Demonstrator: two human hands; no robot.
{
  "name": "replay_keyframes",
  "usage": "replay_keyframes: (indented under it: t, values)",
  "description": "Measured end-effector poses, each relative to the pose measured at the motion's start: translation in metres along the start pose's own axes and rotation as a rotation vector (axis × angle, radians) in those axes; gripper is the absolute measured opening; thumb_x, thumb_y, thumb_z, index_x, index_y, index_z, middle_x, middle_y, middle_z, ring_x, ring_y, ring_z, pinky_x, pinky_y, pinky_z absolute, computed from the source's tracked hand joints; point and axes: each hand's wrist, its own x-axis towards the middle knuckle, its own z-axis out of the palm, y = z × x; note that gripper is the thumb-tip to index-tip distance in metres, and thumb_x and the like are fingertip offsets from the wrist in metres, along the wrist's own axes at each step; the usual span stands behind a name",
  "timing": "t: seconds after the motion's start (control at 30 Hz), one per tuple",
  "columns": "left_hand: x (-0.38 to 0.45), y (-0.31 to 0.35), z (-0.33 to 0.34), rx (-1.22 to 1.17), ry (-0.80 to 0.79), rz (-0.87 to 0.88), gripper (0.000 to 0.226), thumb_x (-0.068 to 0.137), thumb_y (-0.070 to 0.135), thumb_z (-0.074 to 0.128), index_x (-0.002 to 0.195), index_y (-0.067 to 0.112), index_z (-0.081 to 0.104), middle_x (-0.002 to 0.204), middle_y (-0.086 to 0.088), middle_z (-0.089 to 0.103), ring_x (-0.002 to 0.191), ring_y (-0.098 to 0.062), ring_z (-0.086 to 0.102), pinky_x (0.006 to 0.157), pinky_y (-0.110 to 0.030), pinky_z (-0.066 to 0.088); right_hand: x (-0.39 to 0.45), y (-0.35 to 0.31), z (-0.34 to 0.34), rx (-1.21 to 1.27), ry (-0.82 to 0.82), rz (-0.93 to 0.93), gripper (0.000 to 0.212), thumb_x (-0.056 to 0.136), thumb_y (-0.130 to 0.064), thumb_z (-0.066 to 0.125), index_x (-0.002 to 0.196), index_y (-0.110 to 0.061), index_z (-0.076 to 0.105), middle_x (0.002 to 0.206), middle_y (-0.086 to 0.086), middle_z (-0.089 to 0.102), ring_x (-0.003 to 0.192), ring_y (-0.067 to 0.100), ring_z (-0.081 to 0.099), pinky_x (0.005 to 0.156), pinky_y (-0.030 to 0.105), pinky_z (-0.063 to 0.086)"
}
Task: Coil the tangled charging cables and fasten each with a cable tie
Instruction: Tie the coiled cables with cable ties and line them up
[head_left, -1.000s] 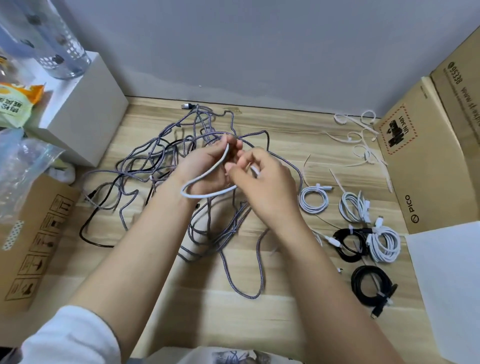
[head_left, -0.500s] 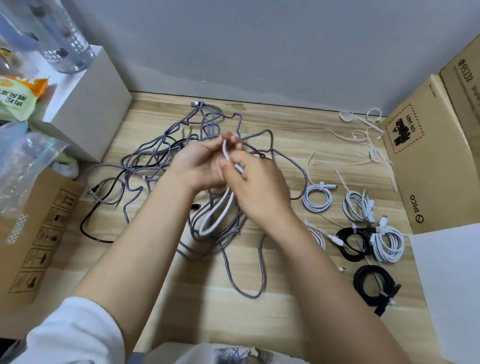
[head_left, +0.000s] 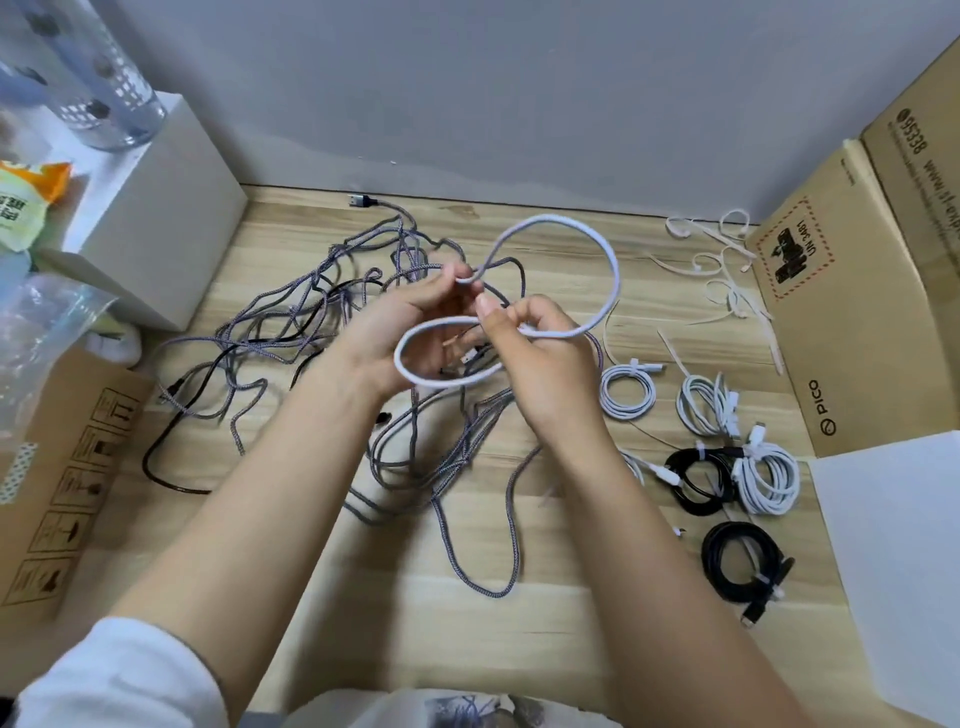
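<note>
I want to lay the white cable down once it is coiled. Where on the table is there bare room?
Bare wood lies along the near edge, between the grey tangle and the black coil, and at the back between the tangle and the loose ties. The right side by the finished coils is crowded, as is the middle left.

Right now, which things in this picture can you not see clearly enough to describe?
- Head view: the plug ends of the white cable are not visible; the left hand and right hand cover its crossing.
- The braided cable tangle runs under both forearms, so the number of cables there is unclear.
- The loose cable ties overlap and are too small to count.
- The snack packet is cut by the left edge.
</note>
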Motion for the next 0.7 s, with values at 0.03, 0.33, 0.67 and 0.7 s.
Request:
replay_keyframes:
  t: [0.03,0.33,0.67,0.7]
  values:
    - [-0.003,-0.004,0.004,0.014,-0.001,0.005,0.026,0.082,0.03,0.049,0.064,0.024,0.066,0.077,0.008,0.065,0.074,-0.006,0.061,0.062,-0.021,0.05,0.004,0.001,0.003,0.031,-0.01,0.022,0.035,0.083,-0.054,0.06,0.068,-0.025,0.047,0.056,-0.013,0.063,0.058,0.009,0.052,0.065,0.034,0.043]
    - [-0.02,-0.046,0.014,0.026,0.27,0.12,0.018,0.095,0.021,0.044,0.089,0.019,0.06,0.074,0.003,0.061,0.065,-0.007,0.056,0.06,-0.02,0.044,0.014,-0.008,0.006,0.244,-0.043,-0.101,0.027,0.094,-0.035,0.054,0.073,-0.022,0.067,0.065,-0.008,0.066,0.054,0.001,0.057,0.052,0.02,0.045]
    - [-0.025,-0.145,-0.091,2.253,-0.051,0.302,0.071,0.081,0.08,0.014,0.142,0.046,0.026,0.156,0.0,0.022,0.136,-0.049,0.022,0.083,-0.084,0.021,0.014,-0.014,-0.004,0.405,-0.083,-0.136,0.043,0.099,-0.032,0.04,0.066,-0.015,0.062,0.048,-0.02,0.054,0.053,-0.003,0.048,0.067,0.022,0.038]
    - [-0.017,-0.136,-0.095,2.26,-0.007,0.258,0.073,0.081,0.08,0.006,0.144,0.046,0.019,0.157,0.002,0.016,0.139,-0.047,0.016,0.087,-0.084,0.017,0.013,-0.016,-0.005,0.417,-0.079,-0.144,0.043,0.099,-0.033,0.04,0.065,-0.016,0.062,0.049,-0.02,0.055,0.053,-0.003,0.048,0.063,0.019,0.035]
